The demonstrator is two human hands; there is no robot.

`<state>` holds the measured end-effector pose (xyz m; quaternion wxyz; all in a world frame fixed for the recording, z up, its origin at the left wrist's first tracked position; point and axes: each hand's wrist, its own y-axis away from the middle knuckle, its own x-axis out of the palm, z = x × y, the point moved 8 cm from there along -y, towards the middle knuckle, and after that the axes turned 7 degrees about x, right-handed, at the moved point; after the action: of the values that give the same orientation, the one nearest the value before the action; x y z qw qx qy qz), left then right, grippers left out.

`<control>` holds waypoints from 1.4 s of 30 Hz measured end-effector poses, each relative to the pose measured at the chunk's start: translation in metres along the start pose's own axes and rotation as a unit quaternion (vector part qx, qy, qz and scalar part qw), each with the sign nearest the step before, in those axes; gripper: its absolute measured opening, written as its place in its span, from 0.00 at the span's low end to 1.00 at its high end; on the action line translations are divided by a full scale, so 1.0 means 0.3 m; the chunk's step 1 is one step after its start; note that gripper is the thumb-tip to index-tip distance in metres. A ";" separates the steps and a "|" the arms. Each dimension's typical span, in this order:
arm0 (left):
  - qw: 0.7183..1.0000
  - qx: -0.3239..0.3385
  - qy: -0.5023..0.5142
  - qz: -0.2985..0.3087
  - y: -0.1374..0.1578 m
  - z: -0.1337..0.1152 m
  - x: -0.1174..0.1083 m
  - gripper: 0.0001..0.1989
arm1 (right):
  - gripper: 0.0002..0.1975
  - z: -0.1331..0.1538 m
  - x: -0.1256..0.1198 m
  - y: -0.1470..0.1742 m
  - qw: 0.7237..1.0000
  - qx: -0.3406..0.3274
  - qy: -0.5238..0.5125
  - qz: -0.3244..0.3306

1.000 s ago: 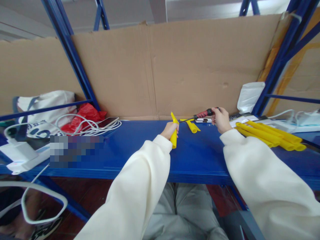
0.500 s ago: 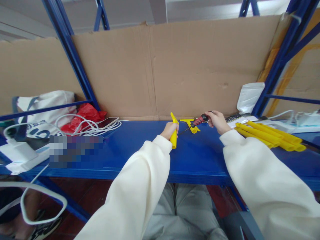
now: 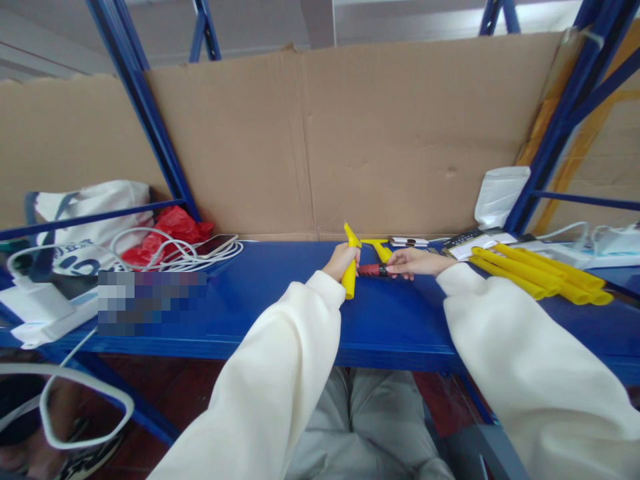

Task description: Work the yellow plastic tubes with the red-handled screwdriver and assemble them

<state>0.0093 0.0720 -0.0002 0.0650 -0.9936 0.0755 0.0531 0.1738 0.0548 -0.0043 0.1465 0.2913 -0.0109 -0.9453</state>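
Observation:
My left hand (image 3: 341, 260) is closed around a yellow plastic tube-like piece (image 3: 349, 283), held upright over the blue shelf (image 3: 280, 293). In my right hand (image 3: 407, 262) is a screwdriver with a red and black handle (image 3: 373, 270), lying level and pointing left at the yellow piece. Its shaft is hidden, so I cannot tell how far the tip reaches into the piece. Just behind the handle, another yellow piece (image 3: 383, 252) with a branched shape rests on the shelf, partly covered by my right hand.
Several yellow tubes (image 3: 540, 270) lie stacked at the right, beside a black and white packet (image 3: 475, 241). White cables (image 3: 185, 253), a red plastic bag (image 3: 170, 230) and a white power strip (image 3: 55, 320) are on the left. Cardboard (image 3: 380, 140) closes off the back.
My right hand has come down and left with the screwdriver, bringing its handle from a raised slant to level, close against the yellow piece. My left hand has hardly moved.

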 end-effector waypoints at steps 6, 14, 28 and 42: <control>1.000 0.005 0.009 0.019 0.003 -0.008 0.017 0.10 | 0.21 0.002 0.012 -0.008 1.000 -0.007 0.021 0.000; 0.996 0.028 -0.005 0.085 0.024 -0.028 0.074 0.09 | 0.13 0.034 -0.024 -0.013 0.995 -0.049 0.040 -0.072; 0.987 0.033 -0.024 0.157 0.069 -0.053 0.140 0.14 | 0.14 0.069 -0.107 0.005 0.962 -0.123 -0.042 -0.239; 0.987 0.049 -0.040 0.149 0.076 -0.060 0.143 0.12 | 0.10 0.083 -0.090 0.008 0.967 -0.106 -0.024 -0.230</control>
<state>0.0497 0.0410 0.0098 0.1081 -0.9640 0.2223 0.0981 0.1819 0.0587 0.0314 -0.0448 0.2465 0.1529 -0.9560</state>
